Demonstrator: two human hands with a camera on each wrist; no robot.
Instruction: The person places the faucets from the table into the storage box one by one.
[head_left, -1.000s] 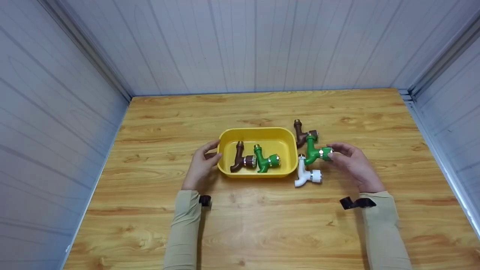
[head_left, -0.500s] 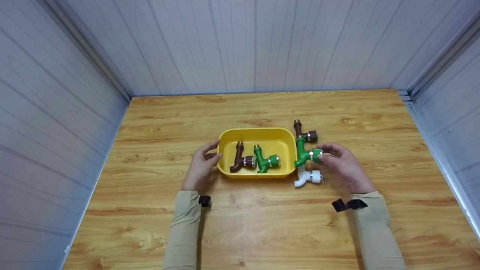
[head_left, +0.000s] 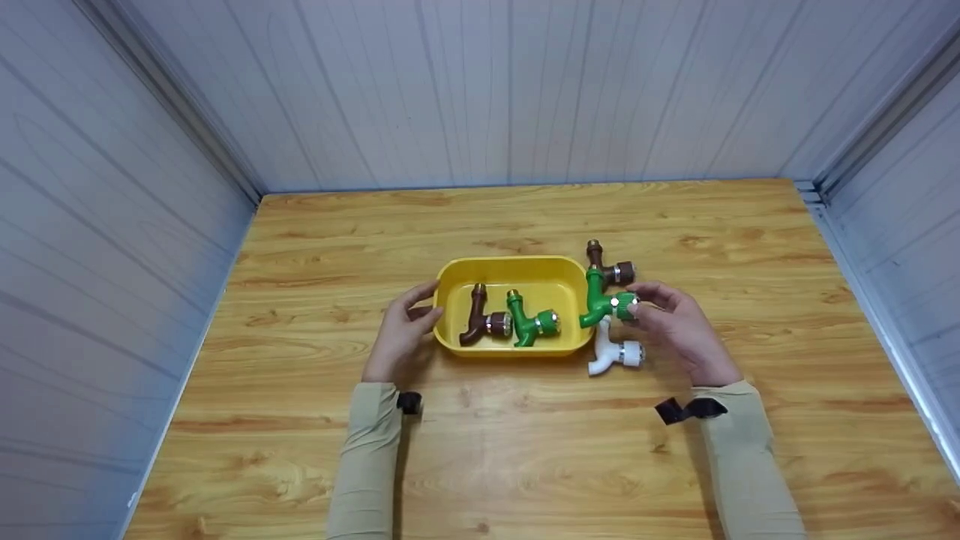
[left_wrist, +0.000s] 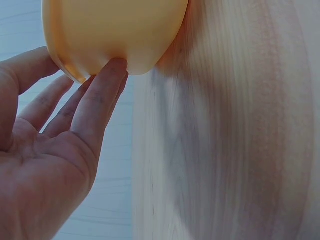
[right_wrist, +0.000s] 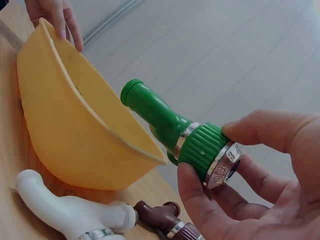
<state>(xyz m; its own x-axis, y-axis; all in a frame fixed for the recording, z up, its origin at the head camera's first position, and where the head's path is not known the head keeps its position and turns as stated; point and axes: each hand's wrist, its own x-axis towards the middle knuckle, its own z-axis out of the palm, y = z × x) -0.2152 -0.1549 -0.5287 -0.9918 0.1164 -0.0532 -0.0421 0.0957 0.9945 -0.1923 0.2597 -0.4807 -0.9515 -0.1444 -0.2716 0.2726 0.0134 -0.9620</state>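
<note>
My right hand (head_left: 679,326) pinches the ribbed green knob of a green faucet (right_wrist: 160,112) between thumb and fingers. In the right wrist view this faucet hangs in the air beside the yellow basin (right_wrist: 75,135); in the head view its spout overlaps the basin's right rim. My left hand (head_left: 405,326) holds the basin's left end, with fingers against the outer wall in the left wrist view. Inside the basin lie a brown faucet (head_left: 478,319) and another green faucet (head_left: 526,324), side by side.
Right of the basin, a white faucet (head_left: 609,351) and a second brown faucet (head_left: 619,271) lie on the wooden table (head_left: 480,450). Pale panel walls (head_left: 480,90) stand behind the table and at both sides.
My right hand has carried the green faucet leftward, from beside the basin to over its right rim. My left hand and the basin have stayed almost still.
</note>
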